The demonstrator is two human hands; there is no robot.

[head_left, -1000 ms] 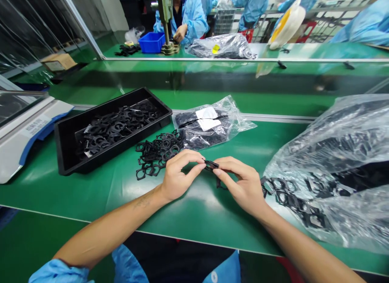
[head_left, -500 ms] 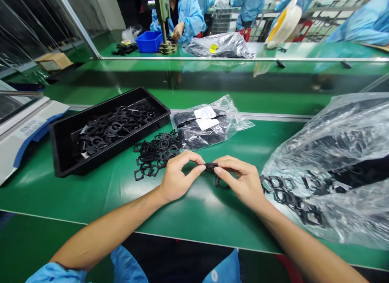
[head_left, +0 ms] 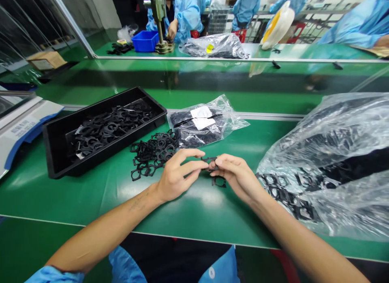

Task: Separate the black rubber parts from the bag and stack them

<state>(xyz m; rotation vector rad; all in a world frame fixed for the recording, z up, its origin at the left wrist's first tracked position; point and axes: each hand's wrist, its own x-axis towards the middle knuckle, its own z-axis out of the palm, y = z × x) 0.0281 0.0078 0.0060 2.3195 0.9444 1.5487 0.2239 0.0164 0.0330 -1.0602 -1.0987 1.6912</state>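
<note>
A thin, black, ring-shaped, plastic-looking frame [head_left: 209,158] is held above the smooth green worktop [head_left: 182,214], between two bare hands. By the right hand [head_left: 238,171] the frame is pinched at its right side, the grip being closed on it. By the left hand [head_left: 176,175] the opposite edge is met with parted fingertips; whether that grip is clamped cannot be told. The step in hand is judged to be the two-handed handling of this single frame. For any next move, a light hold on the narrow rim would be called for, as it could be bent or let slip. A second black, open-centred frame [head_left: 219,181] is seen just below the right hand. Beyond the left hand, a loose heap of similar black frames [head_left: 154,151] is spread beside a long, black, rectangular tray [head_left: 91,162] and a clear plastic bag with white labels [head_left: 197,133].
</note>
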